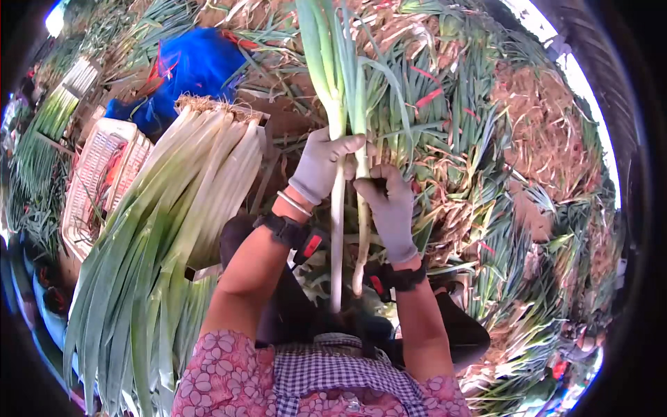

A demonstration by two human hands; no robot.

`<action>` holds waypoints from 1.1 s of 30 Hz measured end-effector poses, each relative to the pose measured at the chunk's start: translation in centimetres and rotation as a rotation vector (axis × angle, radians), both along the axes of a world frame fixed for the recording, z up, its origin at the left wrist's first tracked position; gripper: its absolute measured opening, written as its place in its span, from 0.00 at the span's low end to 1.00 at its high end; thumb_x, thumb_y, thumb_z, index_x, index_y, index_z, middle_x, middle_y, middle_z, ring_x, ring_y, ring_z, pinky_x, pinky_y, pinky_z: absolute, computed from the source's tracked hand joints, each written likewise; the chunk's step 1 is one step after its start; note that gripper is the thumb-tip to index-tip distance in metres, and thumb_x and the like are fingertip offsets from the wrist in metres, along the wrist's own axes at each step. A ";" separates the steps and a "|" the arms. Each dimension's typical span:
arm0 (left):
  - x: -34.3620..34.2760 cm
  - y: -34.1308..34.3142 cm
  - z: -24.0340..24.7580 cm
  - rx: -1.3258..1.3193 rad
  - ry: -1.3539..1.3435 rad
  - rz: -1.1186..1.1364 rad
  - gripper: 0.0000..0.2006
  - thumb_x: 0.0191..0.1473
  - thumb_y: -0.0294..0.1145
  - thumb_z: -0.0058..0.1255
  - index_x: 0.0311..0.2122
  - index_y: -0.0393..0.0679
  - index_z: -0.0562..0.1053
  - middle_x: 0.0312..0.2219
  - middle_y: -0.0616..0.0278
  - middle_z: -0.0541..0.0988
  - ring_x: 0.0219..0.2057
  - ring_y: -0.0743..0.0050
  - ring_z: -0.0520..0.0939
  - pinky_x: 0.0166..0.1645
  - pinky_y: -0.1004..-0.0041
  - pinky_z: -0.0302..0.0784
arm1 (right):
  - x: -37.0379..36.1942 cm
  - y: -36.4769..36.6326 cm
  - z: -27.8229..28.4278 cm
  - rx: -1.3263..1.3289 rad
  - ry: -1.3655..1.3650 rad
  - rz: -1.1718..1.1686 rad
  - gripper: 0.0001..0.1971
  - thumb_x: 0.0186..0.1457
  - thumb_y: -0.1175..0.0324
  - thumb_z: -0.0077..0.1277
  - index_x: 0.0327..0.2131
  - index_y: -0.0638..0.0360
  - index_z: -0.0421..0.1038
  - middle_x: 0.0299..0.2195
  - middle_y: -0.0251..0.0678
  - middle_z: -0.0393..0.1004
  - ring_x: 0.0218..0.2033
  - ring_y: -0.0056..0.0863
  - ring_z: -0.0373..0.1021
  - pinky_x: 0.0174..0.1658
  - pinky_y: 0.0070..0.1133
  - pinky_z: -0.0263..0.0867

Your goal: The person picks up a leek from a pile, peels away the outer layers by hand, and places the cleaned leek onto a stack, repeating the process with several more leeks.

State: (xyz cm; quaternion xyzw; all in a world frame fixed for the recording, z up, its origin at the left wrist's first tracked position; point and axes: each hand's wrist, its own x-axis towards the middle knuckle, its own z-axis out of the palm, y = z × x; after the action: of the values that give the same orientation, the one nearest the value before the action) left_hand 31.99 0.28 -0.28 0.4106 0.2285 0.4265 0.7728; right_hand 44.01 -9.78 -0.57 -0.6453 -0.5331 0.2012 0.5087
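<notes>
Two long green onions stand side by side before me, leaves pointing away and white ends toward my lap. My left hand [326, 163], in a pale grey glove, is closed around the left green onion [338, 236], with its thumb reaching across to the other stalk. The right green onion [363, 229] has a browner, slightly bent lower end. On that stalk the gloved fingers of my right hand [389, 201] are pinched, just below the left hand. Whether they grip the stalk itself or a loose outer leaf is hidden.
To my left, a large pile of green onions [187, 187] lies with roots facing away. Beyond it are a pale plastic basket [94, 177] and a blue mesh bundle [198, 62]. Stripped leaves [451, 181] and red ties litter the ground on the right.
</notes>
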 end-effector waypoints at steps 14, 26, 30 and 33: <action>1.7 -0.9 -1.0 0.106 0.209 0.045 0.09 0.49 0.31 0.60 0.31 0.36 0.77 0.20 0.66 0.76 0.14 0.83 0.70 0.19 0.80 0.64 | 0.2 -4.5 -0.9 -0.027 0.493 0.103 0.11 0.46 0.83 0.56 0.29 0.58 0.64 0.28 0.22 0.64 0.27 0.11 0.58 0.31 0.13 0.57; -0.9 3.0 -0.7 0.112 0.215 0.433 0.06 0.50 0.27 0.57 0.30 0.35 0.75 0.20 0.65 0.76 0.14 0.81 0.70 0.19 0.80 0.65 | 4.8 -12.7 -5.1 -0.639 0.377 0.308 0.08 0.52 0.69 0.56 0.35 0.59 0.73 0.29 0.30 0.72 0.31 0.18 0.67 0.36 0.18 0.63; 0.5 2.8 0.0 0.110 0.190 0.434 0.07 0.49 0.26 0.57 0.34 0.37 0.75 0.23 0.66 0.76 0.16 0.81 0.70 0.20 0.80 0.65 | 10.3 -19.1 -11.1 -1.029 -0.133 0.121 0.15 0.49 0.63 0.59 0.39 0.59 0.75 0.27 0.36 0.75 0.32 0.24 0.71 0.38 0.23 0.66; 1.5 1.5 0.0 0.177 0.187 0.396 0.07 0.48 0.27 0.58 0.33 0.39 0.76 0.23 0.69 0.75 0.18 0.83 0.71 0.22 0.81 0.65 | 7.5 -12.4 -7.6 -0.309 -0.095 -0.013 0.21 0.47 0.63 0.60 0.46 0.59 0.72 0.38 0.42 0.75 0.40 0.35 0.73 0.43 0.28 0.66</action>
State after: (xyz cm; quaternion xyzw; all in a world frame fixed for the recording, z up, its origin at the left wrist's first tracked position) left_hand 33.47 1.76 -0.31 0.4617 0.3371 0.5480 0.6107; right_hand 51.52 -22.22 -8.14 -0.7282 -0.5151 0.2469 0.3787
